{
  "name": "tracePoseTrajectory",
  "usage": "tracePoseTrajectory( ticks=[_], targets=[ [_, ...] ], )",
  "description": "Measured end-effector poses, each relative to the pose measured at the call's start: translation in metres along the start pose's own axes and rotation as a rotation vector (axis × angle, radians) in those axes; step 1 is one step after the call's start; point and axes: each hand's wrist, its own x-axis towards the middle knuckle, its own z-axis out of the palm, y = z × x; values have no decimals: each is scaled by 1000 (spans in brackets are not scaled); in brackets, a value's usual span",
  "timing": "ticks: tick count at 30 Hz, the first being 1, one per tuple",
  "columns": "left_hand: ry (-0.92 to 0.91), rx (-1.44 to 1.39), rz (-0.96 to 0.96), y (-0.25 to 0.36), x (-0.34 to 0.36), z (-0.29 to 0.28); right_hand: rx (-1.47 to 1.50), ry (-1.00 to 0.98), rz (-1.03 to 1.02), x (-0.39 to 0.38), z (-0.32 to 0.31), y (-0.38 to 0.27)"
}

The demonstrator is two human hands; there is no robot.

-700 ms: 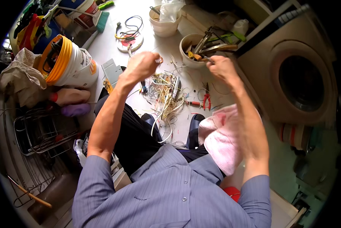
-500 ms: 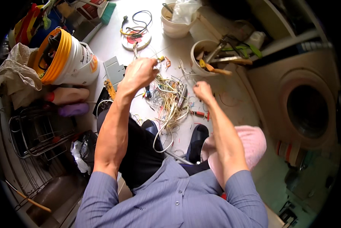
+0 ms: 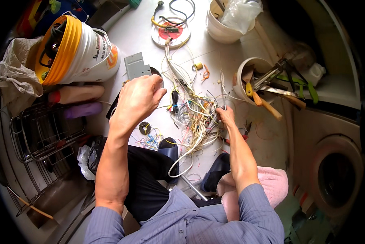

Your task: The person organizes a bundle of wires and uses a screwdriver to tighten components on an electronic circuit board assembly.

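Note:
A tangle of thin coloured wires (image 3: 192,116) lies on the pale floor in front of me. My right hand (image 3: 226,117) reaches into its right side, fingers pinched on a few strands next to a striped bundle (image 3: 212,123). Left of the tangle my left hand (image 3: 137,97) is raised and curled into a fist. A thin wire runs from that fist toward the pile. A thick white cable (image 3: 186,152) loops out of the tangle toward my dark shoes (image 3: 169,148).
A white bucket with a yellow rim (image 3: 83,51) lies at the left, near a wire rack (image 3: 40,130). A tub of hand tools (image 3: 247,77) and red-handled pliers (image 3: 244,134) sit to the right. Farther right are a washing machine (image 3: 337,175) and a pink cloth (image 3: 272,183).
My right hand came away from the tool tub and dropped down into the wire tangle. My left hand stayed raised and closed beside the pile.

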Motion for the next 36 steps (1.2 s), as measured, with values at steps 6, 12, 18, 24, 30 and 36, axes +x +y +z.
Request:
tracePoseTrajectory(
  ticks=[6, 12, 18, 24, 30, 36],
  targets=[
    [84, -79, -99, 3, 10, -13, 41, 24, -99, -12, 12, 14],
    [156, -102, -164, -8, 9, -17, -280, 221, -238, -74, 2, -8],
    [254, -184, -242, -19, 9, -27, -329, 314, -455, -132, -8, -38],
    [245, -265, -199, -25, 1, -28, -510, 481, -809, -194, -52, -107],
    [-61, -570, 114, 4, -13, 2, -452, 465, -1078, -273, -94, -164],
    [55, -460, 592, 56, -43, 25, -500, 476, -1218, -331, -107, -176]
  ],
)
